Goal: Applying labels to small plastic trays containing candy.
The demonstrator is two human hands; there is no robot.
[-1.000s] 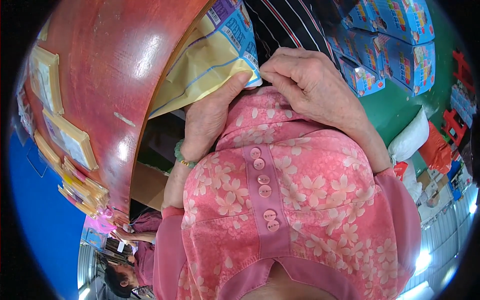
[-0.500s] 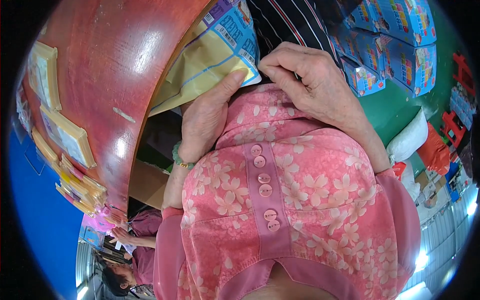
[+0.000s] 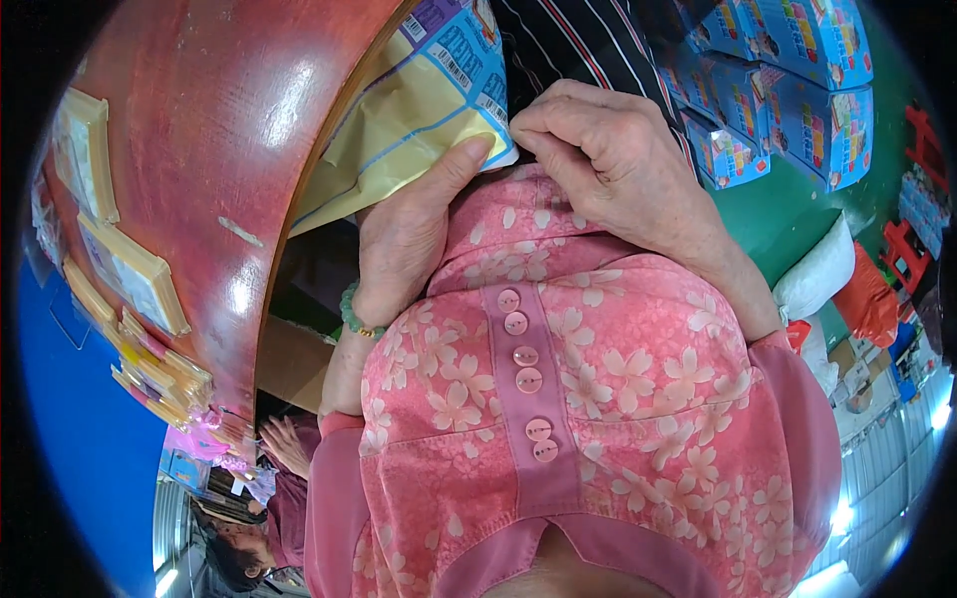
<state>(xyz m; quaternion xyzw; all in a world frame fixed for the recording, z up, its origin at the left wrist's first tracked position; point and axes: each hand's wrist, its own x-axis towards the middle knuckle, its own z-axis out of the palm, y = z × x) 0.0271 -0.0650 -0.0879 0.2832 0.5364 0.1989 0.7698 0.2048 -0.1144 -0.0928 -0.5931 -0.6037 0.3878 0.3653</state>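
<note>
A yellow sheet [image 3: 404, 159] with blue and purple printed panels and barcodes lies over my lap, its far part beside the table edge. My left hand [image 3: 411, 234] grips its near right corner, the thumb flat on top and the other fingers hidden underneath. Just right of that corner is my right hand [image 3: 623, 164], its fingertips pinched together close to the sheet's edge. What those fingers hold, if anything, is too small or hidden to tell.
At left stands a glossy red-brown table [image 3: 219, 130] bearing flat cream-edged packs [image 3: 135, 274]. Blue printed boxes [image 3: 822, 130] are stacked at upper right on the green floor [image 3: 758, 224], near a white sack [image 3: 817, 274]. A co-worker's hand [image 3: 287, 446] shows at lower left.
The sheet and my left hand have shifted slightly left. My right hand stays pinched near the corner, barely moved. The co-worker's hand has risen away from the pink item.
</note>
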